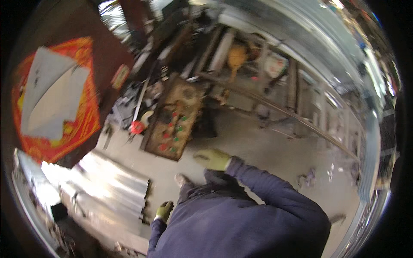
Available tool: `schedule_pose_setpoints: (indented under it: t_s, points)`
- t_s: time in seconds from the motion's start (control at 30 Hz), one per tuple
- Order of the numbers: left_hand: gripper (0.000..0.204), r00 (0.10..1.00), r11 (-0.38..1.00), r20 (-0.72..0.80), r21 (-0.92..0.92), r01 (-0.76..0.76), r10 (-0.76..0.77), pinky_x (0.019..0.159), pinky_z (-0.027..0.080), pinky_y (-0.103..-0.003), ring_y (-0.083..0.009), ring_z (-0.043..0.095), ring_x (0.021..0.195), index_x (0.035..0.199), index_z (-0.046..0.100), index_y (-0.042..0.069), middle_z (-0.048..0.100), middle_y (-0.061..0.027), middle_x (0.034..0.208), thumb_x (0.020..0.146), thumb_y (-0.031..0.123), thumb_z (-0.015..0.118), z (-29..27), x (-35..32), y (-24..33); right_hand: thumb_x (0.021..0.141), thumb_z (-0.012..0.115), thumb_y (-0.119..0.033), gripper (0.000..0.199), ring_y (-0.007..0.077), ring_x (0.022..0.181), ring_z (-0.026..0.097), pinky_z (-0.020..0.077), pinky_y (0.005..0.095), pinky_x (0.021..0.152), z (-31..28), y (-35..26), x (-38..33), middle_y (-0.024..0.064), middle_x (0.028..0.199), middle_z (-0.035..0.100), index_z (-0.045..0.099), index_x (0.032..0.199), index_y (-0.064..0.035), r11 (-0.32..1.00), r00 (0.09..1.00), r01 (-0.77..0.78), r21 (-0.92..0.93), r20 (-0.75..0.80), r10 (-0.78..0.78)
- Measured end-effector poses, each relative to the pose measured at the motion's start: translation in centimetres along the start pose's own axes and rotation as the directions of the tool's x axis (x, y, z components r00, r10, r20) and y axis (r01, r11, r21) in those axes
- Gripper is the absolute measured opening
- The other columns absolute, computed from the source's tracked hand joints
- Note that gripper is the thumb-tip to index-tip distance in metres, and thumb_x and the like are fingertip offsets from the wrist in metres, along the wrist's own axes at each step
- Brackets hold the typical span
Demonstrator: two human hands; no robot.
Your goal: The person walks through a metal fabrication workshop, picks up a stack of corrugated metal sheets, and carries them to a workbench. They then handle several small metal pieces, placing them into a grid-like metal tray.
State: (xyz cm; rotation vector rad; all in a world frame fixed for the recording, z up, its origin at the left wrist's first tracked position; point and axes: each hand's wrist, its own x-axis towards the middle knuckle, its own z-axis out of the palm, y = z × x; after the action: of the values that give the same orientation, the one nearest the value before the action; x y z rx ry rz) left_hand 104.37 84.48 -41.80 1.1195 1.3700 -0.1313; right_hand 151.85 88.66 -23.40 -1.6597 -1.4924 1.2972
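Metal sheets beside our gloved left hand

Metal sheets [109, 182], shiny and stacked flat, lie just left of our left hand [164, 210]. That hand wears a yellow-green glove and hangs close to the near corner of the stack; the picture is too blurred for us to tell whether its grip touches the edge or how far the fingers are closed. Our right hand [214, 158], gloved the same way, is raised well apart from the sheets, to their right, with the fingers loosely curled and nothing in its grip. Both sleeves are dark blue. A shoe tip [180, 179] shows on the concrete floor [258, 150] between the sheets and our right hand. Beyond the sheets stands a rusty brown control box [173, 118] with red and green buttons on its face. Left of that box, above the sheets, hangs a red and yellow panel [56, 99] with pale paper over it. Long steel bars [284, 112] run across the floor right of the box.
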Motion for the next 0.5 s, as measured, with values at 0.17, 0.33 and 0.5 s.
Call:
schedule_pose_setpoints:
  t_s: [0.17,0.33,0.5]
  points:
    - [0.041,0.957,0.919,0.112,0.268,-0.288,0.267,0.093,0.055,-0.035,-0.0211,0.071,0.101,0.117,0.077,0.004,0.08,-0.0114,0.106,0.108,0.04,0.059,-1.6,4.5,-2.7,0.103,0.063,-0.044,0.042,0.0397,0.108,0.071,0.0553,0.0474,0.096,4.4,-1.7,-0.6,0.0196,0.117,0.076,0.075,0.122,-0.0084,0.977,0.986,-0.048,-0.21,0.144,0.079]
    - [0.034,0.984,0.998,0.17,-0.028,-0.049,0.053,0.088,0.057,-0.038,-0.0198,0.072,0.1,0.106,0.078,0.004,0.08,-0.0102,0.106,0.109,0.034,0.062,-6.1,6.5,-9.5,0.102,0.066,-0.04,0.036,0.0395,0.098,0.072,0.0569,0.047,0.087,9.4,-3.5,-1.1,0.0183,0.107,0.077,0.076,0.116,-0.0076,0.987,1.0,0.021,-0.156,0.006,-0.02]
    - [0.023,0.995,0.998,0.101,0.066,0.018,-0.024,0.082,0.057,-0.042,-0.0246,0.073,0.095,0.115,0.074,0.009,0.078,-0.0112,0.1,0.107,0.026,0.062,-9.4,6.3,-11.7,0.101,0.066,-0.037,0.034,0.0389,0.1,0.072,0.0567,0.0467,0.088,12.2,-4.5,-1.9,0.0181,0.109,0.077,0.075,0.117,-0.0075,0.986,1.0,0.008,-0.167,-0.013,-0.01]
